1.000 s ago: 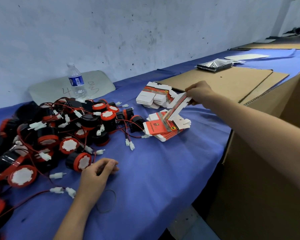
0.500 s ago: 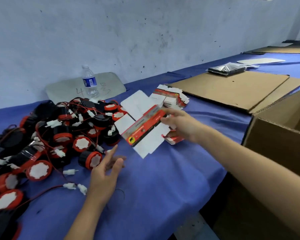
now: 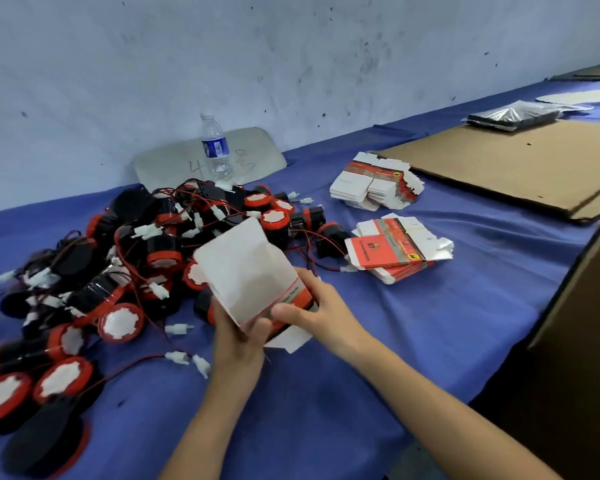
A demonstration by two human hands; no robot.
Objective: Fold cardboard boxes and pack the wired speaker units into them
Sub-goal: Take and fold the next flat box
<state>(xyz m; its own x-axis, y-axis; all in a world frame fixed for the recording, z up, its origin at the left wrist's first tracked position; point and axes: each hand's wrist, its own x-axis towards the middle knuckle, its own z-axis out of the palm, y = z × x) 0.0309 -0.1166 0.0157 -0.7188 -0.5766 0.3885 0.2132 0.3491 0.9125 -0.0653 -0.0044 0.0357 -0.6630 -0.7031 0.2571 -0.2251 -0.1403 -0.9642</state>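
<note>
Left grip (image 3: 236, 336) and right grip (image 3: 312, 308) both pinch the flat white-and-red cardboard box (image 3: 250, 271) by its near end, likely to pop it open, with the black-and-red wired speaker units (image 3: 120, 322) heaped just left.

The lower end of the box blank (image 3: 250, 271) is covered by the left hand's (image 3: 238, 337) thumb and the right hand's (image 3: 314, 306) fingers, and the print on its red band is too blurred to read. At the table's (image 3: 326, 410) left edge, the pile of speaker units (image 3: 118, 271) is cut off by the frame. The brown carton (image 3: 582, 358) off the right edge is only partly in view. At the back edge, the water bottle (image 3: 216, 147) hides part of the writing on the grey panel (image 3: 257, 150).
</note>
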